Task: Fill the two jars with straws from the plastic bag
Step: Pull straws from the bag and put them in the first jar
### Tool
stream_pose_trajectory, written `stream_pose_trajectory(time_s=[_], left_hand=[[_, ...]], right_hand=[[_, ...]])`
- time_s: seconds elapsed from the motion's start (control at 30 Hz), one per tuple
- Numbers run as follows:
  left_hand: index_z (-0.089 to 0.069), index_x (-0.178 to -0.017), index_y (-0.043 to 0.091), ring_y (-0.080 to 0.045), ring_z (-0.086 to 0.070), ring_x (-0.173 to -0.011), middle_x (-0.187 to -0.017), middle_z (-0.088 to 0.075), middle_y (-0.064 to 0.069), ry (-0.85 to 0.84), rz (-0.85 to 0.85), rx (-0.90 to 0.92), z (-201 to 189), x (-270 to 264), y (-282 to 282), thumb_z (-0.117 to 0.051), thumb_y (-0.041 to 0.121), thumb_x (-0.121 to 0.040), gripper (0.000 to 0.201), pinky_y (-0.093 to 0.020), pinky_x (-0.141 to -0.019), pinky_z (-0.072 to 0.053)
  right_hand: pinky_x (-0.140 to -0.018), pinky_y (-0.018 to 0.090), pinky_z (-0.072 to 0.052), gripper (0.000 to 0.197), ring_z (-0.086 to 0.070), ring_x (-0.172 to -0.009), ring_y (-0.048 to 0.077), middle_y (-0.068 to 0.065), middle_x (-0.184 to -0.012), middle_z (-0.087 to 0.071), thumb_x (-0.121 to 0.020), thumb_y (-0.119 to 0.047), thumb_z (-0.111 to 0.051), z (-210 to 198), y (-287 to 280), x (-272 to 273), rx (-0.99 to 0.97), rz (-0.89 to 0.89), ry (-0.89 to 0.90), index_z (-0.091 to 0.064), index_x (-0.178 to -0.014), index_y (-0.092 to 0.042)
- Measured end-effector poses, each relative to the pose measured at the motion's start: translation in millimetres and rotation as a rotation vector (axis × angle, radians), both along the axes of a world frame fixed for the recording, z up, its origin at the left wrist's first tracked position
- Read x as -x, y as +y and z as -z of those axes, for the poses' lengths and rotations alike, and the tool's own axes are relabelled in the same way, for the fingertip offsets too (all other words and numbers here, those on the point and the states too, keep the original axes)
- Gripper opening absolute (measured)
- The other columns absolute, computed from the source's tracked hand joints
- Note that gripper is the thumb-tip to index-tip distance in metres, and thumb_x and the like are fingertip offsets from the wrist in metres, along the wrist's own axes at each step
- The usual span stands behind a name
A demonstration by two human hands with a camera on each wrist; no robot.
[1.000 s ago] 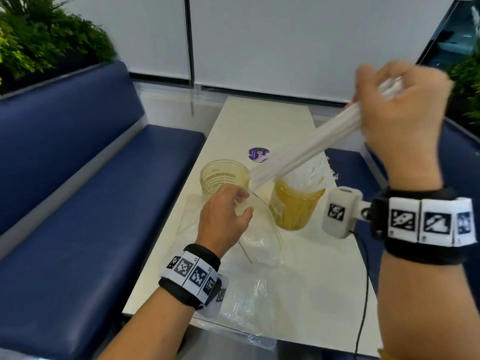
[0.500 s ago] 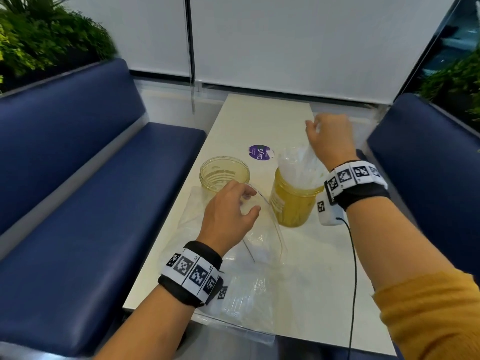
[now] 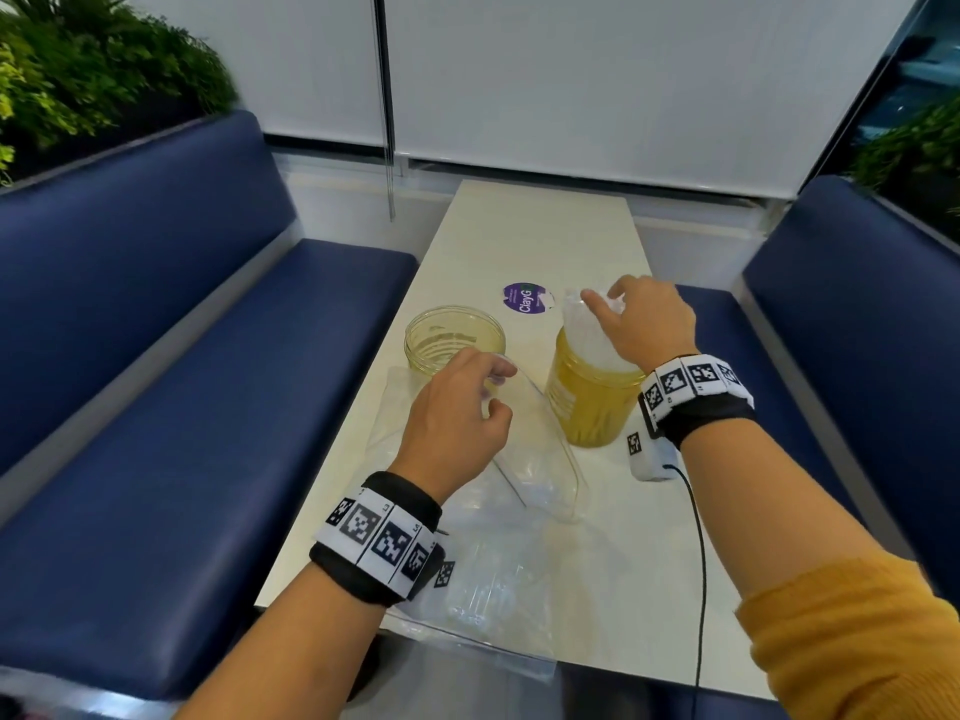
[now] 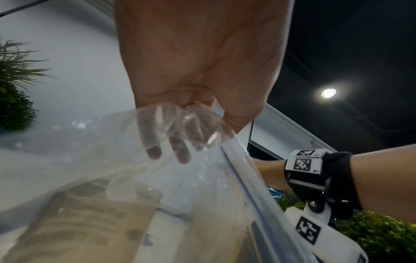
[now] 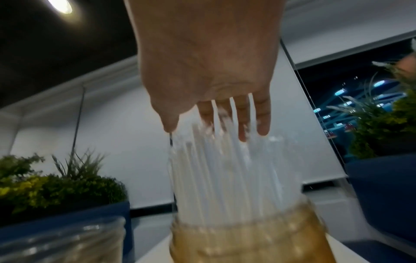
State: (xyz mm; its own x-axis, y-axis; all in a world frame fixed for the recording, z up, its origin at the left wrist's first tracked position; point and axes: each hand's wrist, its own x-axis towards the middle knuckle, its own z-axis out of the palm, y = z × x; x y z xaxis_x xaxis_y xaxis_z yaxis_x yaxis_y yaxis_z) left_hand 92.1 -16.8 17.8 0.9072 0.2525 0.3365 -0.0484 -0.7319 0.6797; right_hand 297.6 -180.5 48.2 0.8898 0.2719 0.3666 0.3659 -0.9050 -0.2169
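Two amber-tinted jars stand on the white table (image 3: 540, 236). The left jar (image 3: 454, 337) (image 5: 60, 243) holds no straws. The right jar (image 3: 592, 402) (image 5: 247, 245) is packed with upright white straws (image 3: 587, 330) (image 5: 225, 174). My right hand (image 3: 602, 304) (image 5: 220, 124) hovers over it, fingers straight and spread, touching the straw tops. The clear plastic bag (image 3: 493, 537) (image 4: 112, 178) lies flat in front of the jars. My left hand (image 3: 493, 392) (image 4: 195, 106) pinches its open rim and lifts it. I cannot tell whether any straws lie inside the bag.
A round purple sticker (image 3: 524, 298) lies on the table behind the jars. Blue benches (image 3: 208, 356) (image 3: 852, 283) flank the table on both sides, with plants (image 3: 93, 70) behind them. A black cable (image 3: 698, 563) runs from my right wrist across the near table.
My right hand came down from high on the right with a bundle of straws, set it into the right jar and let go. My left hand kept its hold on the bag.
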Motion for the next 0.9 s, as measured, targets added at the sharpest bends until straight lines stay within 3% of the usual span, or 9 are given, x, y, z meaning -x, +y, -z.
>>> stream_pose_trajectory(time_s=[0.1,0.17,0.27,0.37,0.43,0.47,0.57,0.73,0.9], left_hand=[[-0.06,-0.118,0.027,-0.005,-0.058,-0.093,-0.116,-0.059,0.013,0.015,0.022,0.014,-1.8,0.4,-0.5,-0.06,0.004,-0.084,0.041,-0.019,-0.077,-0.049],[-0.059,-0.123,0.025,-0.006,-0.058,-0.095,-0.119,-0.057,0.012,0.027,0.034,0.012,-3.1,-0.2,-0.8,-0.058,0.001,-0.082,0.047,-0.02,-0.078,-0.049],[-0.057,-0.129,0.022,-0.007,-0.059,-0.099,-0.124,-0.055,0.01,0.049,0.05,0.007,-5.0,-1.3,-1.7,-0.055,-0.003,-0.079,0.056,-0.02,-0.081,-0.047],[-0.054,-0.136,0.018,-0.01,-0.058,-0.106,-0.13,-0.052,0.007,0.057,0.091,0.029,-5.3,-0.9,-3.2,-0.052,-0.008,-0.076,0.065,-0.025,-0.09,-0.048],[-0.052,-0.138,0.016,-0.013,-0.057,-0.111,-0.132,-0.05,0.006,0.06,0.111,0.05,-5.5,0.8,-4.3,-0.051,-0.011,-0.074,0.07,-0.03,-0.094,-0.049],[-0.051,-0.139,0.016,-0.014,-0.056,-0.112,-0.133,-0.049,0.006,0.062,0.118,0.055,-5.6,2.2,-5.0,-0.051,-0.012,-0.073,0.071,-0.032,-0.095,-0.049],[-0.05,-0.139,0.015,-0.014,-0.055,-0.115,-0.134,-0.048,0.006,0.048,0.127,0.056,-4.6,5.2,-5.5,-0.05,-0.014,-0.073,0.073,-0.033,-0.098,-0.049],[-0.05,-0.138,0.016,-0.011,-0.055,-0.116,-0.135,-0.045,0.009,0.039,0.129,0.118,0.6,10.2,-5.9,-0.051,-0.015,-0.075,0.07,-0.024,-0.095,-0.048],[-0.049,-0.139,0.018,-0.009,-0.055,-0.116,-0.136,-0.045,0.011,0.048,0.137,0.129,3.5,13.6,-3.5,-0.052,-0.014,-0.075,0.072,-0.019,-0.09,-0.046]], right_hand=[[-0.084,0.043,-0.05,0.048,-0.057,-0.106,0.028,0.007,-0.111,-0.066,-0.094,-0.058,-0.048,-23.9,-0.2,20.1,-0.018,0.005,-0.147,-0.067,-0.112,-0.017],[-0.076,0.037,-0.052,0.037,-0.061,-0.093,0.022,0.003,-0.098,-0.068,-0.095,-0.05,-0.05,-39.3,0.6,43.3,-0.103,-0.042,-0.175,-0.07,-0.1,-0.019],[-0.059,0.029,-0.053,0.036,-0.06,-0.058,0.019,0.0,-0.062,-0.064,-0.09,-0.041,-0.054,-40.8,9.1,90.6,-0.219,-0.182,-0.088,-0.067,-0.068,-0.015],[-0.053,0.033,-0.052,0.039,-0.055,-0.049,0.027,0.01,-0.051,-0.059,-0.084,-0.034,-0.055,-10.9,23.5,126.0,-0.115,-0.345,0.161,-0.061,-0.056,-0.007],[-0.062,0.034,-0.054,0.031,-0.057,-0.058,0.025,0.011,-0.069,-0.069,-0.087,-0.032,-0.057,14.4,29.0,138.3,0.052,-0.46,0.367,-0.071,-0.069,-0.01],[-0.068,0.032,-0.052,0.027,-0.058,-0.068,0.022,0.01,-0.085,-0.072,-0.089,-0.034,-0.059,25.4,29.5,143.9,0.149,-0.488,0.446,-0.074,-0.087,-0.012],[-0.08,0.035,-0.047,0.041,-0.059,-0.1,0.027,0.01,-0.111,-0.063,-0.096,-0.041,-0.052,52.0,30.2,153.7,0.421,-0.462,0.469,-0.06,-0.121,-0.01],[-0.079,0.037,-0.041,0.041,-0.062,-0.101,0.032,0.012,-0.11,-0.066,-0.104,-0.039,-0.031,76.7,37.8,156.8,0.595,-0.398,0.361,-0.058,-0.117,-0.012],[-0.07,0.033,-0.04,0.046,-0.065,-0.094,0.035,0.014,-0.103,-0.068,-0.103,-0.046,-0.03,83.1,35.0,151.7,0.475,-0.382,0.371,-0.061,-0.117,-0.015]])
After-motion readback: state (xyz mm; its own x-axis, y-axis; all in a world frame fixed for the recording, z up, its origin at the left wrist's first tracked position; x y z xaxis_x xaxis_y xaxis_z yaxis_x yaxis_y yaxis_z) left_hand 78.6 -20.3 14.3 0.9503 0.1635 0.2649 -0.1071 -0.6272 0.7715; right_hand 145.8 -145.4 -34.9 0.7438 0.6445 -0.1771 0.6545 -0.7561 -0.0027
